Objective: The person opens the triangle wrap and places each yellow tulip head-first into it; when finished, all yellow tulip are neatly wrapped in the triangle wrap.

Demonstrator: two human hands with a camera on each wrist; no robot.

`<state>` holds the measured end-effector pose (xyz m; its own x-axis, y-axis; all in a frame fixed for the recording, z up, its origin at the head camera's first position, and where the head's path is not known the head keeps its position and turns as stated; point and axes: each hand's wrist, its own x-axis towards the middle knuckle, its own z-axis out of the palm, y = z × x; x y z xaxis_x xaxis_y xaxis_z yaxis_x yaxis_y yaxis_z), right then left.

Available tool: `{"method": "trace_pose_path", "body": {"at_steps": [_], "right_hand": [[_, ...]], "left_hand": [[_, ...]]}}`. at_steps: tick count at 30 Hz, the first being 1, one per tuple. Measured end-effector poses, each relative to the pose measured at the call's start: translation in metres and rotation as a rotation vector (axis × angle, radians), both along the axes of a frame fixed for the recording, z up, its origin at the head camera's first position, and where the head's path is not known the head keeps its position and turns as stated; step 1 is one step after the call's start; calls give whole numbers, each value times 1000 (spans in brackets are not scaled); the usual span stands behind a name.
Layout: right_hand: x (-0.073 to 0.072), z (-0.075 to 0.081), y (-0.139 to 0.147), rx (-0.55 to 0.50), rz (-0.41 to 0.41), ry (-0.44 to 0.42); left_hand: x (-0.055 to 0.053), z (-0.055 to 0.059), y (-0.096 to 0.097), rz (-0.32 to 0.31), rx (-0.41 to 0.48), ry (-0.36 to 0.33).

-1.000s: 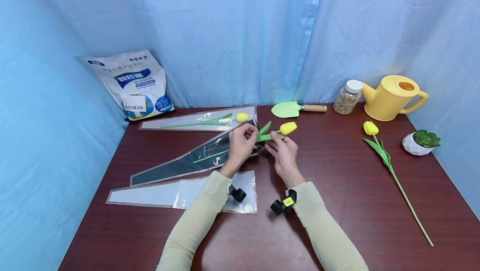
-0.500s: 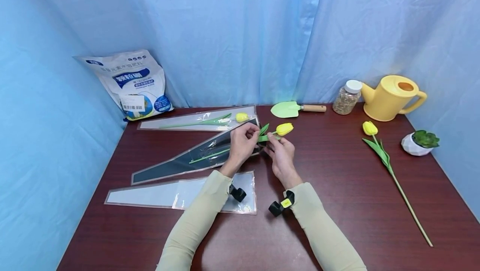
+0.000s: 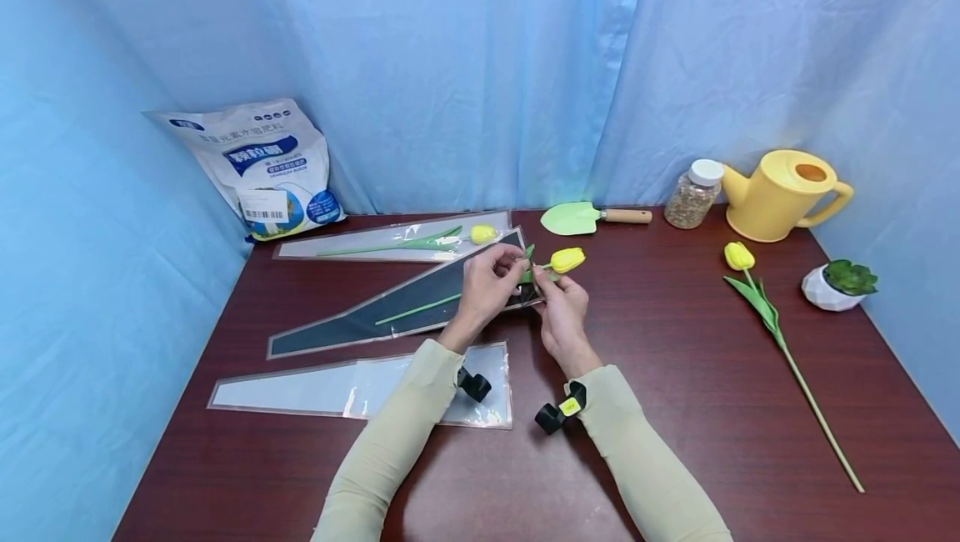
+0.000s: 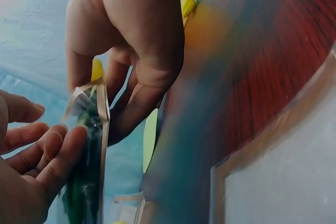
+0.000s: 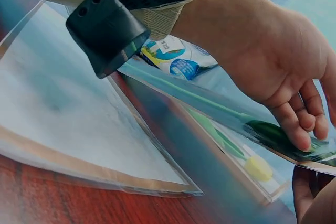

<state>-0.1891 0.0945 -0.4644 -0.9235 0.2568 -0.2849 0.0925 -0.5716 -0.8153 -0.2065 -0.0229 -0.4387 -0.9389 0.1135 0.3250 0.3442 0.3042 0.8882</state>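
A dark, clear-fronted flower sleeve [image 3: 337,328] lies slanted on the table, its wide end lifted between the hands. A yellow tulip [image 3: 567,260] lies in it, stem and leaves inside and bloom sticking out past the mouth. My left hand [image 3: 489,285] pinches the sleeve's film beside the leaves; its fingertips press close to the green in the right wrist view. My right hand [image 3: 564,317] grips the edge of the mouth, thumb and fingers on either side in the left wrist view [image 4: 126,35]. Fingers partly hide the leaves.
Behind lies a white sleeve [image 3: 360,248] holding a tulip; another white sleeve [image 3: 300,392] lies in front. A loose tulip [image 3: 780,342], potted succulent [image 3: 828,290], watering can [image 3: 780,200], jar [image 3: 692,198] and trowel [image 3: 572,218] are to the right. A fertilizer bag [image 3: 262,167] leans back left.
The tulip has shifted slightly left, deeper into the dark sleeve. The sleeve's mouth has come right over the leaves, and both hands are now closer together at its edge.
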Motion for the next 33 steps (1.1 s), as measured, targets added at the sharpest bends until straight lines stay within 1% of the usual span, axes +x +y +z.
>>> {"method": "trace_pose_path", "body": {"at_steps": [2,6,9,13,17,19,20,22,26,28,30,31,33], "right_hand": [[0,0,1,-1,-13,9],[-1,1,3,-16,-26,18],[-2,2,6,-26,-33,19],[-3,3,10,-39,-33,19],[-5,4,14,-58,-27,18],[-5,4,16,-65,-26,18],[-5,5,17,-66,-28,19],[-5,6,19,-69,-28,22],[-4,8,23,-81,-32,28],[-4,8,23,-88,-32,27],[-4,9,23,-97,-34,28],[-4,9,24,-103,-33,32],[-4,10,23,-111,-32,41]], "left_hand": [[0,1,-3,-15,5,-9],[-1,4,-14,-13,3,-13],[-2,5,-25,-1,-43,-9],[-2,5,-44,13,-174,10],[-4,5,-67,-6,-282,33],[-4,4,-79,-19,-330,30],[-5,4,-85,-27,-355,19],[-5,4,-95,-54,-414,-30],[-6,2,-107,-132,-581,-195],[-6,0,-109,-175,-681,-239],[-7,-3,-109,-205,-771,-239],[-7,-5,-108,-218,-809,-223],[-7,-7,-106,-234,-859,-191]]}}
